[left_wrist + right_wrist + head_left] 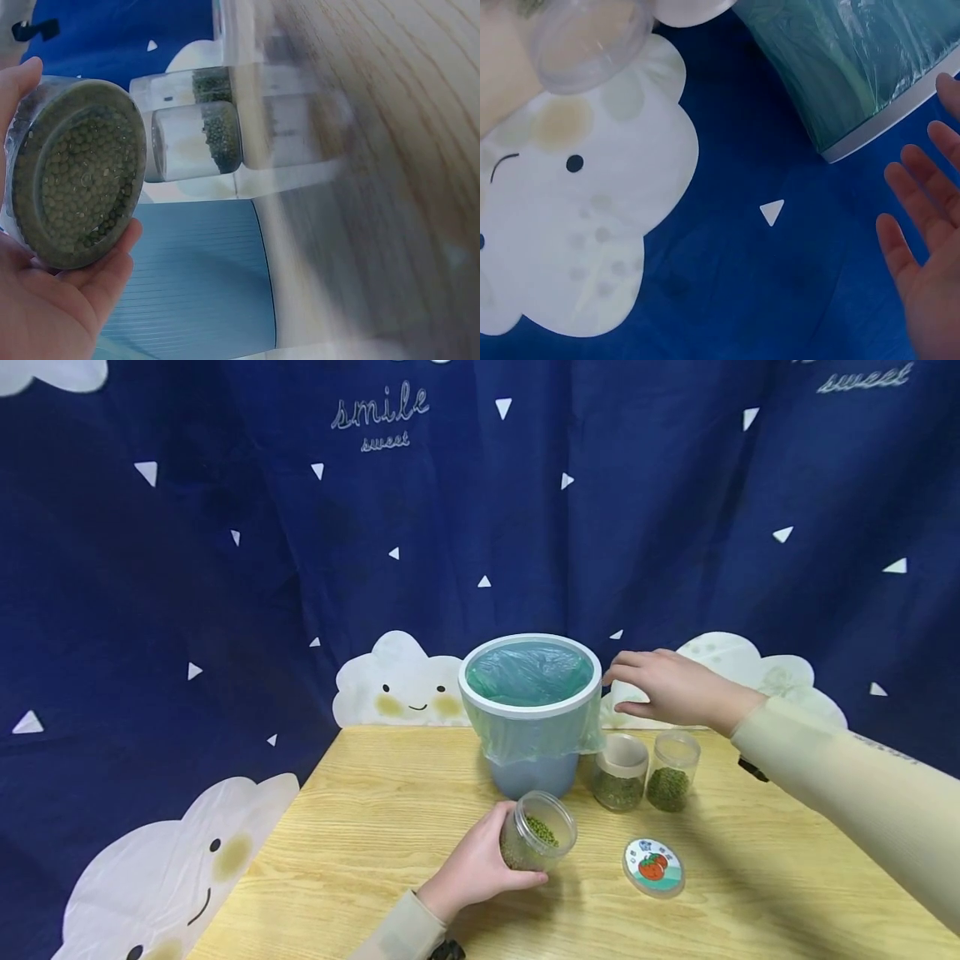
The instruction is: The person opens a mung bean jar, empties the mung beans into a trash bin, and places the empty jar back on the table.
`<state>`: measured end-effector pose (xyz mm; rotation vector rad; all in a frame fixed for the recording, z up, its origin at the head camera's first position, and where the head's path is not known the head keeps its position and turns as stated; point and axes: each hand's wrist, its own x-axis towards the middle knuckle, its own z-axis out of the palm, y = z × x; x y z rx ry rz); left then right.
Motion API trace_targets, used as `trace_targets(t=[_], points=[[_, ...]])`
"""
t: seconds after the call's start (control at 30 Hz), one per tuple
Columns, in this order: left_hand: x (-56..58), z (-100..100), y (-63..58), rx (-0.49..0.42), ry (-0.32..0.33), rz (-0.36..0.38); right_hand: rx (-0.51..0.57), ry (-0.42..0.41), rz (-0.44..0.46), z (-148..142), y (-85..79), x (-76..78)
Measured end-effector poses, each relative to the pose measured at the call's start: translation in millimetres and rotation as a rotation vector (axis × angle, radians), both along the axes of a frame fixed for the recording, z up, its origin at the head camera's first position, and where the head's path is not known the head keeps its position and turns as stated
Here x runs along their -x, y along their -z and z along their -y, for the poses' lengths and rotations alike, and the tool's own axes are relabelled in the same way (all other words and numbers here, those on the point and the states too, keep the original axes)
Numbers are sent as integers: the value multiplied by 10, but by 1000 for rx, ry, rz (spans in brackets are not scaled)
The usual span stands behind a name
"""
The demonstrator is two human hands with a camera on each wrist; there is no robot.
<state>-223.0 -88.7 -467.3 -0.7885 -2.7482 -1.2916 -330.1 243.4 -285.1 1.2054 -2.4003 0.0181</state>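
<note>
My left hand [474, 867] grips a clear, lidless jar [519, 850] from its left side, thumb and fingers curled round the wall. Green mung beans [84, 180] fill its lower part, seen through the jar's base in the left wrist view. That base is off the table, and the mouth tilts up to the right, in front of the trash bin [534, 777]. My right hand [673, 687] hovers just right of the bin's white rim [531, 710], fingers spread and holding nothing. A round lid [653, 867] with a tomato picture lies flat on the table, right of the jar.
A green plastic bag [536, 670] lines the bin and folds over its rim. Two more lidless jars stand right of the bin: a nearer-to-bin jar [619, 777] and a jar of green beans [672, 777]. A blue curtain [450, 527] hangs behind the wooden table [375, 810].
</note>
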Motion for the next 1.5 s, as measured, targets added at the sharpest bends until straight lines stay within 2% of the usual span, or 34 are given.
trace_targets(t=[0.2,0.57,1.0,1.13,1.27,1.5], points=[[-2,2,4,-5,5,8,-43,47,37,71,-66,91],[4,-13,21,14,9,-20,-50,73,91,81,-10,237],[10,-60,18,31,15,-46,-47,-37,53,233,69,385],[11,-109,9,30,24,-44,-49,-48,33,259,98,421],[17,-177,-17,25,28,-49,-57,-69,5,280,82,440],[21,-245,-112,-19,35,-42,-111,-77,10,307,32,444]])
